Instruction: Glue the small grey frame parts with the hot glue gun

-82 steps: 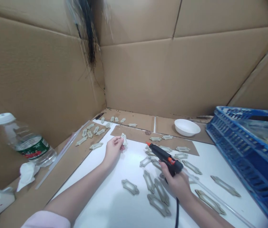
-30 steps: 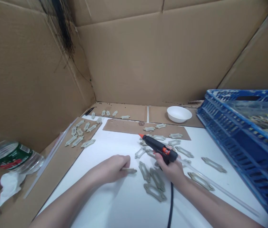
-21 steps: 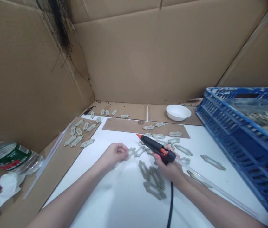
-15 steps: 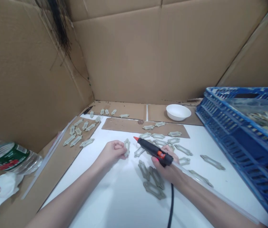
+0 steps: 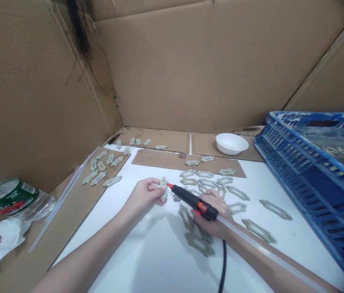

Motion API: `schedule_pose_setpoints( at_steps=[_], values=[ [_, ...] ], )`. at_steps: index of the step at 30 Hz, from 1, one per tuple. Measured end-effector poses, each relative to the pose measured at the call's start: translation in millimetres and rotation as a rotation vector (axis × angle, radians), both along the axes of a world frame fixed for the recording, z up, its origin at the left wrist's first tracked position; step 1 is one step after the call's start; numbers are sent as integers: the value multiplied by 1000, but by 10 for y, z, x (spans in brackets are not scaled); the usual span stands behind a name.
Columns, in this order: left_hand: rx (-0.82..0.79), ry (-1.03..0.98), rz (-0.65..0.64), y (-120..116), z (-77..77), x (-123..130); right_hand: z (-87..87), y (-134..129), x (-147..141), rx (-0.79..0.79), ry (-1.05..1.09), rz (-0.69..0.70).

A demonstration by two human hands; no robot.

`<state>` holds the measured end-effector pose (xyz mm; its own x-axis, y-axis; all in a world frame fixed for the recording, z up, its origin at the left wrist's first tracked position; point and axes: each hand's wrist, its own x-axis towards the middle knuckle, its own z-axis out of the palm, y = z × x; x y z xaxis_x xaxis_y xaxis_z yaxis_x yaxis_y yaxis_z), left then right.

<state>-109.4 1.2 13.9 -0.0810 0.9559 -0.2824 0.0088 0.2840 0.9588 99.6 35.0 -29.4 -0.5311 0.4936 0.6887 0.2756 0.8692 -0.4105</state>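
Note:
My left hand [image 5: 147, 194] pinches a small pale frame-shaped piece [image 5: 164, 189] upright between thumb and fingers. Closed around a black glue gun [image 5: 187, 198] is my right hand [image 5: 216, 213]. The gun's orange tip is at the right edge of the held piece; whether they touch I cannot tell. A clear glue stick [image 5: 245, 234] extends from the gun's rear, and a black cable [image 5: 223, 264] hangs below. Several similar grey-green pieces [image 5: 257, 230] lie around and under my right hand on the white tabletop [image 5: 156, 252].
More pieces lie on cardboard strips [image 5: 159, 158] at the left and back. A white bowl [image 5: 232, 144] stands at the back right. The blue crate [image 5: 300, 175] fills the right side. At left lie a clear bottle [image 5: 16, 197] and white tissue [image 5: 10, 236].
The glue gun in my right hand has moved left and slightly down, bringing its tip up to the held piece. That piece has turned to show its face more.

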Motion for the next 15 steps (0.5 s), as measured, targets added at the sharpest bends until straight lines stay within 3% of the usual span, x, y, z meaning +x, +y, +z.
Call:
schedule_pose_setpoints(
  at_steps=[15],
  values=[
    [6,137,-46,-68,41,37,7,-12,-8,16,-48,-3]
  ],
)
